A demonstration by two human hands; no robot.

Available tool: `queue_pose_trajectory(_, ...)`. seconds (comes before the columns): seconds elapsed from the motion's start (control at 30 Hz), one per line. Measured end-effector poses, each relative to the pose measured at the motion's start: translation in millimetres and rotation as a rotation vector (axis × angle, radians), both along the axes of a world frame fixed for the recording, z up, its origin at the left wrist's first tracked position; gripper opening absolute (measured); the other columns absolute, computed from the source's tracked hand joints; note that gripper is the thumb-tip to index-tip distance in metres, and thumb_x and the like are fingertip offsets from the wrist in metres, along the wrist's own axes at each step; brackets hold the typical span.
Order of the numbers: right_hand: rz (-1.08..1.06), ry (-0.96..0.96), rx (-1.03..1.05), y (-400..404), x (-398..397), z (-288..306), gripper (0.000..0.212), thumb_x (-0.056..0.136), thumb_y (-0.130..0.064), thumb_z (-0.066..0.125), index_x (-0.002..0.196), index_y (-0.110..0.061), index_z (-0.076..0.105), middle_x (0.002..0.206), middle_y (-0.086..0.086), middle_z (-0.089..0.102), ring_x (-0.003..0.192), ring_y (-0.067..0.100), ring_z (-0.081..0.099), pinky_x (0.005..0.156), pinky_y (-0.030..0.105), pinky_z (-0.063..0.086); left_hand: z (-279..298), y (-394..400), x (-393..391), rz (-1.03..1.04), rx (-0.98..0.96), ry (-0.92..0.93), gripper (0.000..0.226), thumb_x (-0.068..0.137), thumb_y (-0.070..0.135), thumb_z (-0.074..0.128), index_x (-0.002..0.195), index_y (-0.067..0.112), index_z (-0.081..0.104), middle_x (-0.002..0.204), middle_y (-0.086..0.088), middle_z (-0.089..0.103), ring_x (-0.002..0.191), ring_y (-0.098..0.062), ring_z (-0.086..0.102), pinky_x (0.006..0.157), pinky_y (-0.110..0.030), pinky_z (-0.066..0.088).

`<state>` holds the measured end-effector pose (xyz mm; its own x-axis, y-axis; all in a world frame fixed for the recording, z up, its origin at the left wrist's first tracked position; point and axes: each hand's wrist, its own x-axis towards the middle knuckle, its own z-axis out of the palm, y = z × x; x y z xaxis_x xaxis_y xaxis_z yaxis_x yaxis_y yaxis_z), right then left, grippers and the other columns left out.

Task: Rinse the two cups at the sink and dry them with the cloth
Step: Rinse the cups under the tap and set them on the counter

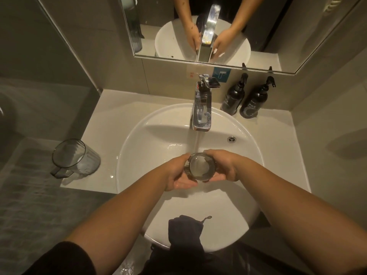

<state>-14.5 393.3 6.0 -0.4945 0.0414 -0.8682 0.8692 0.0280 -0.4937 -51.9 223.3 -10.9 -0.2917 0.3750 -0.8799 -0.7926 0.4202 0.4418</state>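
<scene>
A smoky clear cup (199,165) is held over the white sink basin (151,135), tipped so its round bottom faces me, right under the running water from the chrome tap (201,112). My left hand (178,173) cups it from the left and below. My right hand (222,165) grips it from the right. A second grey ribbed cup with a handle (76,158) stands upright on the counter left of the basin. A dark cloth (185,233) hangs over the basin's near rim.
Two black pump bottles (233,96) (253,102) stand on the counter (99,120) at the back right. A mirror (278,26) above the tap reflects my hands. Walls close in on both sides.
</scene>
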Motion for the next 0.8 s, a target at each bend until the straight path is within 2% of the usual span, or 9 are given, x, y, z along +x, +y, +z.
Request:
queue_pose_trajectory(0.1,-0.028,0.126,0.046,-12.6,7.9,4.7,0.029,0.093,-0.04,0.056,0.11,-0.017,0.063,0.097,0.009,0.067,0.079,0.028,0.065,0.064,0.038,0.055,1.5,-2.0,6.1,0.067,0.117,-0.019,0.053,0.095,0.062,0.049,0.108,0.015,0.071,0.097,-0.01,0.079,0.085,-0.025,0.077,0.07,-0.038,0.063)
queue_pose_trajectory(0.17,0.009,0.242,0.043,-18.6,15.1,9.4,0.029,0.094,-0.031,0.059,0.121,-0.022,0.052,0.107,0.007,0.065,0.084,0.025,0.066,0.068,0.038,0.054,1.1,-3.3,9.8,0.111,0.171,0.01,0.056,0.098,0.064,0.04,0.121,0.021,0.068,0.108,-0.01,0.078,0.093,-0.026,0.076,0.071,-0.04,0.063)
queue_pose_trajectory(0.27,0.104,0.33,0.049,-18.5,20.4,20.2,0.044,0.092,-0.02,0.062,0.132,-0.024,0.044,0.114,0.003,0.064,0.098,0.02,0.066,0.084,0.043,0.055,0.4,-7.3,14.5,0.174,0.211,0.148,0.05,0.1,0.056,0.044,0.122,0.019,0.068,0.111,-0.013,0.077,0.09,-0.024,0.075,0.066,-0.032,0.059)
queue_pose_trajectory(0.33,0.18,0.451,0.316,-9.9,14.2,31.3,0.049,0.092,-0.021,0.061,0.138,-0.021,0.044,0.132,0.004,0.057,0.112,0.02,0.059,0.096,0.041,0.048,-0.4,-13.0,17.1,0.187,0.233,0.229,0.049,0.1,0.051,0.048,0.124,0.013,0.067,0.117,-0.018,0.074,0.092,-0.025,0.074,0.068,-0.03,0.058)
queue_pose_trajectory(0.43,0.106,0.833,0.851,5.6,-10.5,73.4,0.054,0.093,-0.019,0.053,0.144,-0.015,0.037,0.15,0.006,0.038,0.134,0.02,0.04,0.107,0.029,0.031,-1.6,-26.3,19.7,0.209,0.233,0.298,0.046,0.1,0.048,0.051,0.125,0.012,0.066,0.12,-0.019,0.072,0.101,-0.028,0.073,0.086,-0.042,0.06)
queue_pose_trajectory(0.53,0.264,1.132,1.081,10.0,-43.8,119.6,0.062,0.089,-0.013,0.051,0.147,-0.011,0.03,0.154,0.009,0.031,0.142,0.023,0.028,0.117,0.035,0.022,3.5,-38.4,25.0,0.228,0.201,0.339,0.043,0.1,0.047,0.051,0.124,0.015,0.065,0.118,-0.016,0.073,0.107,-0.032,0.072,0.097,-0.05,0.057)
queue_pose_trajectory(0.6,0.519,1.155,1.169,7.3,-60.5,127.1,0.059,0.086,-0.012,0.053,0.142,-0.013,0.036,0.141,0.009,0.044,0.131,0.027,0.041,0.112,0.044,0.033,7.5,-44.6,28.6,0.242,0.202,0.347,0.041,0.101,0.047,0.05,0.123,0.017,0.065,0.115,-0.014,0.075,0.106,-0.03,0.073,0.097,-0.05,0.056)
queue_pose_trajectory(0.67,0.643,1.112,1.197,2.6,-61.4,119.4,0.055,0.086,-0.013,0.057,0.138,-0.015,0.039,0.138,0.007,0.048,0.129,0.028,0.044,0.109,0.045,0.038,14.6,-49.6,33.0,0.254,0.208,0.362,0.037,0.101,0.045,0.05,0.118,0.017,0.067,0.112,-0.014,0.076,0.099,-0.028,0.074,0.092,-0.045,0.059)
queue_pose_trajectory(0.8,0.674,1.135,1.237,-2.1,-31.0,93.8,0.062,0.085,-0.008,0.061,0.143,-0.007,0.038,0.152,0.013,0.037,0.143,0.032,0.028,0.117,0.039,0.016,24.0,-62.1,41.2,0.27,0.229,0.416,0.036,0.101,0.044,0.051,0.12,0.017,0.065,0.115,-0.015,0.074,0.1,-0.027,0.074,0.087,-0.043,0.06)
